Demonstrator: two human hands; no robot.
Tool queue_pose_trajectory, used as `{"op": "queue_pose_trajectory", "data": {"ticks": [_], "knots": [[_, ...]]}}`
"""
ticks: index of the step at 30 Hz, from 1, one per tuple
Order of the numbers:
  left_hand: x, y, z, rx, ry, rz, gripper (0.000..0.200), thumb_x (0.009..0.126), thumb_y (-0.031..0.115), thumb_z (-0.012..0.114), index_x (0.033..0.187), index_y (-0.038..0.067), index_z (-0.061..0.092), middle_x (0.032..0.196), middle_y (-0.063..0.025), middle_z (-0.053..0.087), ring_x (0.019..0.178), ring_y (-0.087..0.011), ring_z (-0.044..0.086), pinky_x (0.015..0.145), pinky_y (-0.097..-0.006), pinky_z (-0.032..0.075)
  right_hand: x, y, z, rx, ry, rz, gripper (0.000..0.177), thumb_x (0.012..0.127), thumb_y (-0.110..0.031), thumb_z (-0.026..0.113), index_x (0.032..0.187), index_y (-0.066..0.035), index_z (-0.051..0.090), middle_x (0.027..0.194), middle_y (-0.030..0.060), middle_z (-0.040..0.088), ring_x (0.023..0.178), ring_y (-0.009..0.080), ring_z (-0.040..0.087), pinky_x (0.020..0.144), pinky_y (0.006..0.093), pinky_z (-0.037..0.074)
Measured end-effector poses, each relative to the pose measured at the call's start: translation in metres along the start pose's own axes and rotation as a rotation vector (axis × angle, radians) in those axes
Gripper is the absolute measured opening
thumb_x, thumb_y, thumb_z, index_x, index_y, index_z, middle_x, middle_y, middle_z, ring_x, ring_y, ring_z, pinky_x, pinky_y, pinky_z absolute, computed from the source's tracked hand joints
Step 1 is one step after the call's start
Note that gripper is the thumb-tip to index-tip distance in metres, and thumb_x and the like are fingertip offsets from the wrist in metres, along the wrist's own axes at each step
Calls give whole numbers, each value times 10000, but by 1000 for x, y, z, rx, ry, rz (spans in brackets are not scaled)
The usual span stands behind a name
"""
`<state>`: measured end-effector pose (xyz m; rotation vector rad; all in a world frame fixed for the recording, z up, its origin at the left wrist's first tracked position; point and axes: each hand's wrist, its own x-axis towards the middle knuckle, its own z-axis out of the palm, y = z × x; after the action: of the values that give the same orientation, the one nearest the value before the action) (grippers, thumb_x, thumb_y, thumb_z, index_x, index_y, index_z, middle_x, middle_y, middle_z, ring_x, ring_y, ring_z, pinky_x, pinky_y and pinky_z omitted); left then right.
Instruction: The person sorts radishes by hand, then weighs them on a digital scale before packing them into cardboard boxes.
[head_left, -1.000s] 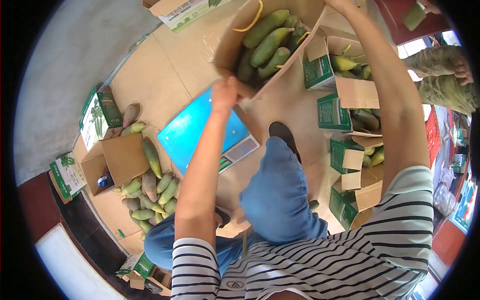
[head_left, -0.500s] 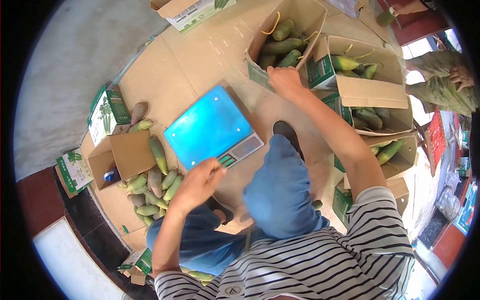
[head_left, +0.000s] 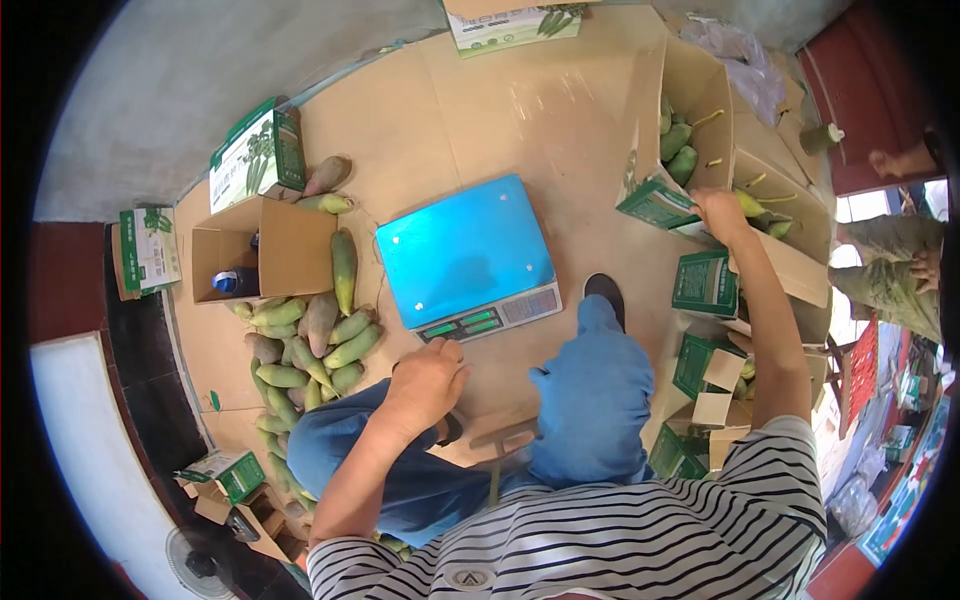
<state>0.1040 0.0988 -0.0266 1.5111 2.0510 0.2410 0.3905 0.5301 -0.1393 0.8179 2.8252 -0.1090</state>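
My right hand (head_left: pixel 724 214) grips the near end of a cardboard box (head_left: pixel 654 195) with green printing, at the upper right. Inside that box lie several green radishes (head_left: pixel 680 150). Near the front edge of a digital scale (head_left: pixel 465 250) hovers my left hand (head_left: pixel 425 385), its fingers curled, with nothing seen in them. The scale's blue plate holds nothing, and its display glows green. Left of the scale, loose green radishes (head_left: pixel 355 345) lie in a pile on the floor.
More boxes of radishes (head_left: pixel 705 283) line my right side. An open carton (head_left: pixel 297 250) with a blue-capped item stands left, by a printed box (head_left: pixel 250 165). Another person's legs (head_left: pixel 890 265) are at far right. A fan (head_left: pixel 195 560) stands lower left.
My view has turned, shifting the scene. The box under my right hand has moved right, closer against the neighbouring box, and is angled differently. My left hand has drawn back slightly from the scale's display.
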Motion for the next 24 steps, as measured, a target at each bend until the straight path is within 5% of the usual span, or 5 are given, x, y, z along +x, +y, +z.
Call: {"op": "queue_pose_trajectory", "data": {"ticks": [5,11,14,18,24], "knots": [[7,-12,16,103,-122,87,235,824,210,603,905,1,533,851,-171,577,810,-359,586,699,-435,472,7,-19,-12,-39,-153,161,266,809,-201,628,1011,-33,588,1017,154,622,963,321,590,815,410,467],[36,-15,-20,330,-162,130,284,816,244,613,932,-6,547,872,-168,582,835,-337,598,714,-430,485,30,-63,-47,78,160,93,373,861,-238,584,1167,-39,505,1107,173,587,976,328,589,825,411,472],[41,-17,-56,346,-84,29,307,816,276,619,953,9,555,885,-155,587,856,-326,602,717,-417,491,45,-81,-49,77,155,146,388,866,-246,574,1184,-36,497,1083,169,594,966,324,592,805,411,480],[27,-62,-71,397,145,-179,323,802,322,640,931,39,552,896,-149,589,846,-308,608,712,-407,495,65,-82,-36,58,437,35,255,868,-197,556,1077,-51,552,984,132,600,884,327,596,759,400,486],[33,-249,-116,540,439,-660,437,744,350,677,982,23,512,991,-179,592,918,-350,602,763,-452,507,114,-107,-47,158,424,-44,190,873,-178,540,1003,-47,584,930,131,608,855,322,596,743,394,482]]}}
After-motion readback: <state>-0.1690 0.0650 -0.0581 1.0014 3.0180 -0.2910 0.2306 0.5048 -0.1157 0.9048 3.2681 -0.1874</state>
